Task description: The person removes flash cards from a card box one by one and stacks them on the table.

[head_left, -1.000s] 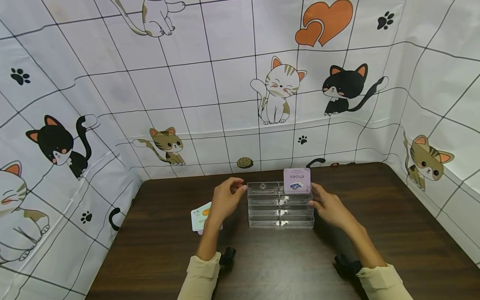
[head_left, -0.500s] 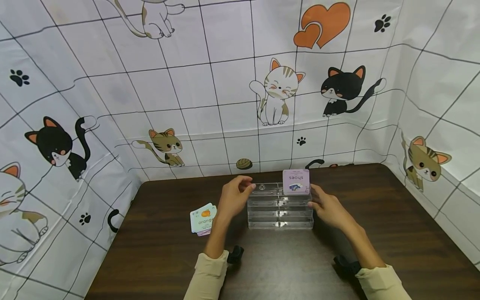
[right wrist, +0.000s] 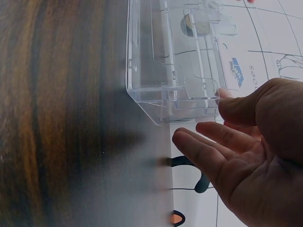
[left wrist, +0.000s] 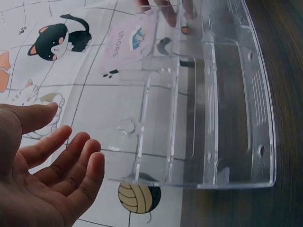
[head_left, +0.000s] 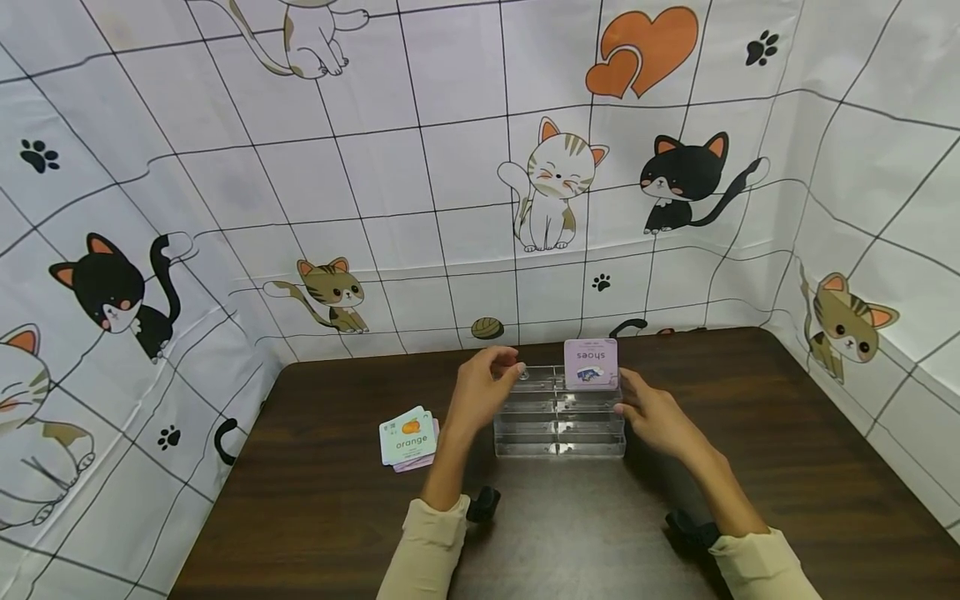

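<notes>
A clear plastic tiered holder point(head_left: 525, 427) stands on the table, with several steps and a centre seam. A pink "shoes" card point(head_left: 591, 364) stands upright in the right half of its top, rear tier; its word reads upside down in the head view. My left hand point(head_left: 480, 392) hovers by the holder's upper left corner, fingers loosely bent and holding nothing in the left wrist view. My right hand point(head_left: 658, 418) is at the holder's right side. In the right wrist view its thumb point(right wrist: 234, 109) touches or nearly touches the rear right edge, with the fingers fairly straight.
Left of the holder lies a small fanned stack of cards point(head_left: 408, 439), an "orange" card on top and a pink edge below. The dark wooden table point(head_left: 315, 508) ends at a wall sheet point(head_left: 420, 183) printed with cats, close behind the holder.
My left hand has moved rightward from beside the card stack to the holder's upper left corner, uncovering the "orange" card. My right hand stays at the holder's right side.
</notes>
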Demonstrator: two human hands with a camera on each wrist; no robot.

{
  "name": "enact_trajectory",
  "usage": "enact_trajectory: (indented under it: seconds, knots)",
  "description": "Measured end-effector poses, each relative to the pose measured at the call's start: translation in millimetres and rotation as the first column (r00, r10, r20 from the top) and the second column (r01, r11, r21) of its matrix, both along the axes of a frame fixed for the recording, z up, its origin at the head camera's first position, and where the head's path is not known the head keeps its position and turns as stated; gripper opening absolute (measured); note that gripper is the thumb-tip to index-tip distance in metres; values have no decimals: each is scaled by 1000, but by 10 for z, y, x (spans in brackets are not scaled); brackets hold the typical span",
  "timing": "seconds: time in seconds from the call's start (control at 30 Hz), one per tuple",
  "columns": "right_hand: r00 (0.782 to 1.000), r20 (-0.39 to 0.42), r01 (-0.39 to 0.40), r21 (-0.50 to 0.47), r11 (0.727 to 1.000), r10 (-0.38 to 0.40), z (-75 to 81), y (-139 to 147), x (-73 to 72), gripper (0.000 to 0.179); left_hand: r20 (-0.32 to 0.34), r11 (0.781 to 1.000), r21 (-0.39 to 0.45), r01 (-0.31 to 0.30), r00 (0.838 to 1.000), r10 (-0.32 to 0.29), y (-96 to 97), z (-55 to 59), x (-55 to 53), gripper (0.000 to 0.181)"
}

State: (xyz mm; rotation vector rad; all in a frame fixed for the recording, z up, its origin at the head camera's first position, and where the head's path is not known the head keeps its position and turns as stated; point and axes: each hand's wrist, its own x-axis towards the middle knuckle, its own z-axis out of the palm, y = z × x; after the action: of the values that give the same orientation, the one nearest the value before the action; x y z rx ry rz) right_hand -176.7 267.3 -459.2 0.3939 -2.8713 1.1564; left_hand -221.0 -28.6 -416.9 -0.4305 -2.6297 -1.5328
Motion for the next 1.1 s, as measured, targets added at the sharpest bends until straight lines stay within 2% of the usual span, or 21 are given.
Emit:
enact_trajectory:
  seconds: [0.8, 1.1]
  knots:
    - [1000, 3, 7, 31, 999, -8, 26, -3, -26, 60, -20, 999, 30, 31, 999, -30, 173, 64, -21, 39]
    - [1000, 0, 7, 26, 1000, -7, 23, -5, -5, 60, -29, 998, 50, 38, 999, -37, 233, 75, 8, 39]
